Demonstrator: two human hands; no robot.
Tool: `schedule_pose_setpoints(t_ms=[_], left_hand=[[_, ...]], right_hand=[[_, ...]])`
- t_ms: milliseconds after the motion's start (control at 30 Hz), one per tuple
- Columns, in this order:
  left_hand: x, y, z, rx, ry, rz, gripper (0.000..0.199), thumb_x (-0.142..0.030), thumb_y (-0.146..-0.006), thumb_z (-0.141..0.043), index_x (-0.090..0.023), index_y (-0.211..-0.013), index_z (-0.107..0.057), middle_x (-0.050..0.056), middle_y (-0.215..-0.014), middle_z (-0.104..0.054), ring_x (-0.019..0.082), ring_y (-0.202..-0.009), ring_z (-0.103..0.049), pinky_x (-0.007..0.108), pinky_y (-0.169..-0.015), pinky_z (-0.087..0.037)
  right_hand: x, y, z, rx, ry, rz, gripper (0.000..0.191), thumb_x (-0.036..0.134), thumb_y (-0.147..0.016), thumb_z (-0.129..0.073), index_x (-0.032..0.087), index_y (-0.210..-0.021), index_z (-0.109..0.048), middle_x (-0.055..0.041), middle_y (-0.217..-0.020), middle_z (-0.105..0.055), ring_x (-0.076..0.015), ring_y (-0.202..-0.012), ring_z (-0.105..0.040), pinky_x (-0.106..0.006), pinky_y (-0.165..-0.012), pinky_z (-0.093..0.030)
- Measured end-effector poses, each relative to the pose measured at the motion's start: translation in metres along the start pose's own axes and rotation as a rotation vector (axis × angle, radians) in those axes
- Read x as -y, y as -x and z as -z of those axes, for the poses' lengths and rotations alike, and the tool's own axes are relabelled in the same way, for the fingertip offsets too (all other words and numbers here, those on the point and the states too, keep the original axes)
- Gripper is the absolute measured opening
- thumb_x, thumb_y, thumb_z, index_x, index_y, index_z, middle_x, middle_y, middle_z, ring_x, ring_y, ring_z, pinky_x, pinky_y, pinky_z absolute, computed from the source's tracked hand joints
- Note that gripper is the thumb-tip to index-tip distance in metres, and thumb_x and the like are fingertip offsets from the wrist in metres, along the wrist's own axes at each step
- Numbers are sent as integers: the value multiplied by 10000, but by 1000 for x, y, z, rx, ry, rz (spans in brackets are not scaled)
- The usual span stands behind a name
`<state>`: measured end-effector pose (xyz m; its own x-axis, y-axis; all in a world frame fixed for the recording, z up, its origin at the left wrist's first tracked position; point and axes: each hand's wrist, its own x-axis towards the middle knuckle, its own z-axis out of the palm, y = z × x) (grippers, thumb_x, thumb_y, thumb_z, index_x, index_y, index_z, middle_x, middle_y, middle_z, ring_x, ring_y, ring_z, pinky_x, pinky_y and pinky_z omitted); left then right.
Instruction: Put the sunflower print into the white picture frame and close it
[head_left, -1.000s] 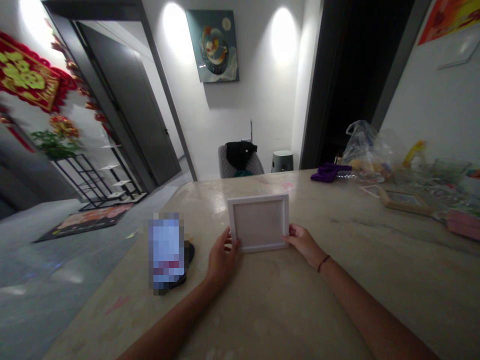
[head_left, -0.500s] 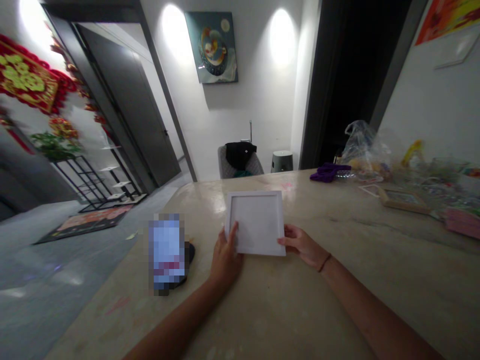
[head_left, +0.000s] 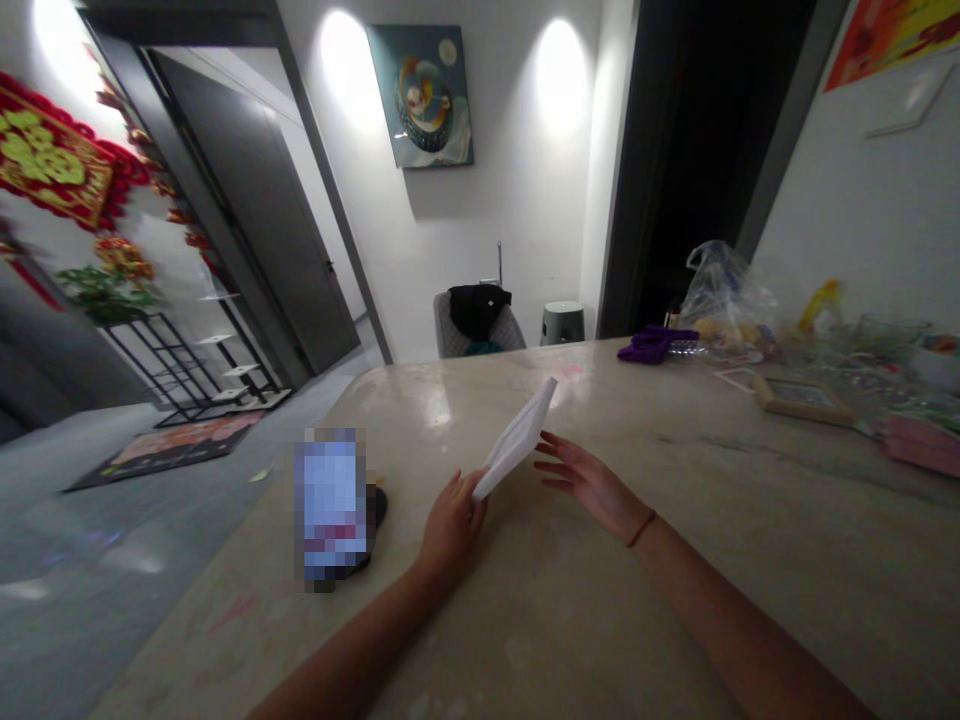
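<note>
A white picture frame is tilted nearly edge-on above the table, slanting up to the right. My left hand grips its lower left end between thumb and fingers. Just right of the frame is my right hand, its fingers spread and pointing left, close to the frame's far side; whether a fingertip touches it I cannot tell. A thin dark band circles the right wrist.
A blurred-out phone-like screen stands on the marbled table left of my hands. Toward the right lie a purple cloth, a clear plastic bag, a wooden frame and a pink stack. A chair stands behind the table.
The white frame has turned from facing me to nearly edge-on. My right hand has let go of its right edge and opened its fingers, while my left hand keeps its hold.
</note>
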<state>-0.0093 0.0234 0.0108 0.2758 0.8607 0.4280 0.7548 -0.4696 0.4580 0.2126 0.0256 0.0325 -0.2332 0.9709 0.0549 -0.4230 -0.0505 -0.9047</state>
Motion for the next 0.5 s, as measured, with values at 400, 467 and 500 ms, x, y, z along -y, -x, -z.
schedule_pose_setpoints(t_ms=[400, 467, 500], left_hand=[[-15, -2, 7, -109, 469, 241, 366, -394, -829, -374, -152, -1056, -531, 104, -1123, -608, 214, -1049, -546, 325, -913, -394], [-19, -1, 7, -124, 516, 217, 384, -393, -833, -370, -158, -1099, -517, 95, -1198, -565, 201, -1133, -491, 316, -975, -343], [-20, 0, 7, -120, 533, 215, 392, -395, -834, -373, -156, -1111, -514, 96, -1211, -556, 200, -1151, -477, 317, -990, -330]], right_hand=[[-24, 0, -13, -25, 54, -398, 289, 402, -746, -586, 160, -890, -524, -97, -930, -641, -166, -642, -649, -310, -562, -528], [-26, 1, -19, -16, -3, -384, 283, 404, -730, -604, 163, -854, -522, -81, -938, -631, -165, -663, -653, -301, -574, -529], [-28, 1, -21, -37, -41, -355, 272, 393, -716, -622, 165, -830, -526, -65, -920, -627, -162, -679, -654, -293, -591, -529]])
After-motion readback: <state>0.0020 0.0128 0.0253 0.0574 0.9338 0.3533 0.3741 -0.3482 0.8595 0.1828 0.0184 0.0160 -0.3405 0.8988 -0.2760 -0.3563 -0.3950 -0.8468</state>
